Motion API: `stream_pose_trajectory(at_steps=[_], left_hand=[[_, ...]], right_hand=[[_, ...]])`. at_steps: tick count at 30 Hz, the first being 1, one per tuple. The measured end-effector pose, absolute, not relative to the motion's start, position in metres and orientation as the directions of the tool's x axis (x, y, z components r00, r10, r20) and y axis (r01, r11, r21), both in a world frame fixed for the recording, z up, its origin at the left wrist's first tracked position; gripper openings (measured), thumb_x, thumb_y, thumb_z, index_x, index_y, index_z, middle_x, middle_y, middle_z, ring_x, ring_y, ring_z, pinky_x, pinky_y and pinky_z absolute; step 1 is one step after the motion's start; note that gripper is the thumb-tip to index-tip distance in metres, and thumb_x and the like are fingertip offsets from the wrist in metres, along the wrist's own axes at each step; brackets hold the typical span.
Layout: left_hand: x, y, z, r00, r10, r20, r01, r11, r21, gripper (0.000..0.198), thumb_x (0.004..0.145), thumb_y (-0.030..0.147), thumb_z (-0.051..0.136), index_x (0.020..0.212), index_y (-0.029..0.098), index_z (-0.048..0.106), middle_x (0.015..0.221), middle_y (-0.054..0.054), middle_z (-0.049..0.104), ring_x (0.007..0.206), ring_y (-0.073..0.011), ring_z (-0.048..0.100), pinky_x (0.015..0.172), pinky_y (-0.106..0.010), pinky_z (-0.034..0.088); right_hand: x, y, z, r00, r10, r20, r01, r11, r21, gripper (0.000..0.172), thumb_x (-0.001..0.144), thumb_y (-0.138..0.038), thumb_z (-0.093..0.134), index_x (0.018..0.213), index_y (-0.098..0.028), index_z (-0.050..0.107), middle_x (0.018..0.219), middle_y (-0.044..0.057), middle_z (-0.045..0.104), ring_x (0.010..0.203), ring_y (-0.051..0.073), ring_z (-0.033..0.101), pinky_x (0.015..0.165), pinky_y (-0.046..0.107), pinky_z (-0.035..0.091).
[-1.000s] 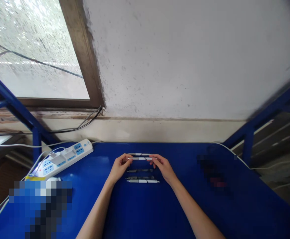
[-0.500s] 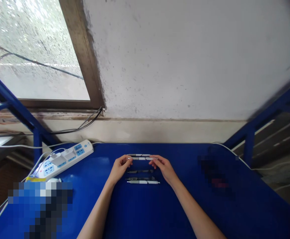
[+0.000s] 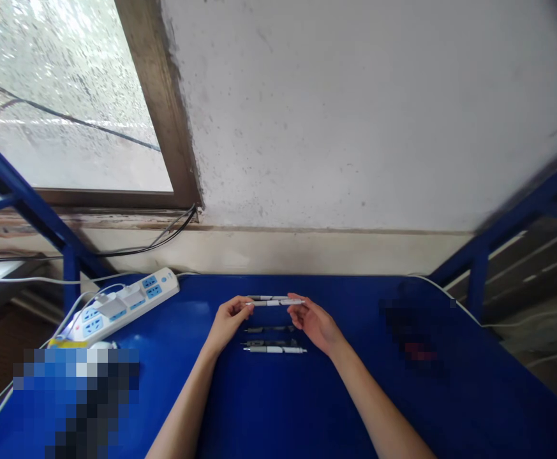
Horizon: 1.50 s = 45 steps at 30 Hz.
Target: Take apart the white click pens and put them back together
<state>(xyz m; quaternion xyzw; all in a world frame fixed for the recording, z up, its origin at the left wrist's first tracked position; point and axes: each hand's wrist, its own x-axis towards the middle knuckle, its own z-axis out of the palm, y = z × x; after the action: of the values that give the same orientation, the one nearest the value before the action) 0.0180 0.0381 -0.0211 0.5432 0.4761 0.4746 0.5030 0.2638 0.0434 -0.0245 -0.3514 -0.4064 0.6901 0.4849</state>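
Observation:
My left hand pinches the left end of a white pen with a grey grip, held level above the table. At the pen's other end, my right hand has its fingers around the barrel, and the white tip pokes out past them. Just behind lies a second white pen, its ends partly hidden by my hands. Nearer to me, a dark pen rests sideways between my wrists. Below that, another dark pen lies close alongside a white pen.
A white power strip with plugs and cables sits on the blue table at the left. Blurred-out objects lie at the front left and at the right. Blue metal bars flank the table, with a wall behind.
The right end of the held pen has risen slightly. My right hand has turned a little and its fingers have shifted on the pen; my left hand keeps its pinch.

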Motion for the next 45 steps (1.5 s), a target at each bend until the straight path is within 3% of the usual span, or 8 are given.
stream_pose_trajectory(at_steps=[7, 22, 29, 32, 36, 40, 43, 45], left_hand=[[0.017, 0.038, -0.024, 0.124, 0.990, 0.063, 0.048, -0.069, 0.996, 0.030, 0.079, 0.043, 0.066, 0.092, 0.016, 0.068, 0.072, -0.001, 0.063, 0.065, -0.0123, 0.054, 0.063, -0.023, 0.041], [0.019, 0.036, -0.017, 0.159, 0.984, 0.079, 0.118, -0.099, 0.988, 0.028, 0.081, 0.042, 0.064, 0.092, 0.016, 0.066, 0.069, 0.001, 0.060, 0.061, -0.0102, 0.050, 0.058, -0.021, 0.036], [0.026, 0.033, -0.023, 0.200, 0.959, 0.200, 0.351, -0.260, 0.899, 0.024, 0.084, 0.038, 0.061, 0.097, 0.019, 0.069, 0.091, -0.004, 0.068, 0.072, -0.0146, 0.057, 0.064, -0.024, 0.042], [0.025, 0.032, -0.021, 0.273, 0.922, 0.275, 0.447, -0.375, 0.812, 0.021, 0.088, 0.035, 0.056, 0.095, 0.022, 0.071, 0.093, -0.004, 0.069, 0.084, -0.0179, 0.060, 0.075, -0.028, 0.044], [0.021, 0.032, -0.019, 0.330, 0.896, 0.296, 0.522, -0.435, 0.734, 0.017, 0.088, 0.031, 0.057, 0.090, 0.023, 0.072, 0.092, -0.004, 0.069, 0.091, -0.0197, 0.059, 0.086, -0.032, 0.043], [0.019, 0.032, -0.021, 0.349, 0.898, 0.269, 0.572, -0.432, 0.697, 0.015, 0.086, 0.029, 0.059, 0.087, 0.023, 0.072, 0.091, -0.005, 0.068, 0.091, -0.0202, 0.058, 0.086, -0.034, 0.043], [0.018, 0.030, -0.021, 0.355, 0.899, 0.256, 0.575, -0.426, 0.699, 0.015, 0.086, 0.028, 0.058, 0.088, 0.023, 0.072, 0.093, -0.005, 0.068, 0.092, -0.0203, 0.058, 0.085, -0.033, 0.044], [0.019, 0.030, -0.021, 0.348, 0.901, 0.259, 0.574, -0.423, 0.701, 0.017, 0.087, 0.028, 0.056, 0.089, 0.023, 0.072, 0.093, -0.005, 0.068, 0.092, -0.0204, 0.058, 0.085, -0.033, 0.043]], right_hand=[[0.262, 0.040, -0.027, -0.285, 0.957, -0.053, -0.423, -0.175, -0.889, 0.036, 0.079, -0.051, 0.066, 0.099, -0.022, 0.072, 0.084, 0.009, 0.072, 0.074, 0.020, 0.061, 0.062, 0.032, 0.042], [0.261, 0.043, -0.029, -0.260, 0.965, -0.026, -0.421, -0.138, -0.896, 0.036, 0.079, -0.050, 0.066, 0.099, -0.021, 0.074, 0.075, 0.006, 0.070, 0.063, 0.015, 0.056, 0.056, 0.029, 0.039], [0.263, 0.042, -0.029, -0.205, 0.977, 0.065, 0.011, 0.069, -0.998, 0.035, 0.086, -0.047, 0.058, 0.099, -0.019, 0.074, 0.075, 0.004, 0.069, 0.069, 0.017, 0.058, 0.063, 0.029, 0.042], [0.263, 0.040, -0.026, -0.166, 0.976, 0.142, 0.221, 0.177, -0.959, 0.033, 0.086, -0.047, 0.056, 0.097, -0.022, 0.074, 0.086, 0.006, 0.071, 0.078, 0.019, 0.062, 0.071, 0.031, 0.046], [0.267, 0.033, -0.004, -0.012, 0.958, 0.288, 0.375, 0.271, -0.887, 0.034, 0.087, -0.047, 0.053, 0.090, -0.020, 0.074, 0.086, 0.008, 0.068, 0.072, 0.019, 0.059, 0.067, 0.031, 0.047], [0.272, -0.011, 0.029, -0.219, 0.944, 0.245, 0.167, 0.284, -0.944, 0.034, 0.091, -0.048, 0.050, 0.099, -0.022, 0.070, 0.091, 0.007, 0.068, 0.085, 0.020, 0.061, 0.079, 0.033, 0.048], [0.271, -0.073, 0.033, -0.558, 0.824, 0.099, -0.077, 0.067, -0.995, 0.034, 0.090, -0.053, 0.050, 0.100, -0.027, 0.069, 0.092, 0.006, 0.068, 0.085, 0.020, 0.062, 0.073, 0.033, 0.050], [0.268, -0.116, 0.024, -0.756, 0.655, -0.019, -0.060, -0.098, -0.993, 0.027, 0.088, -0.051, 0.056, 0.098, -0.029, 0.068, 0.094, 0.005, 0.068, 0.089, 0.021, 0.064, 0.071, 0.034, 0.052]])
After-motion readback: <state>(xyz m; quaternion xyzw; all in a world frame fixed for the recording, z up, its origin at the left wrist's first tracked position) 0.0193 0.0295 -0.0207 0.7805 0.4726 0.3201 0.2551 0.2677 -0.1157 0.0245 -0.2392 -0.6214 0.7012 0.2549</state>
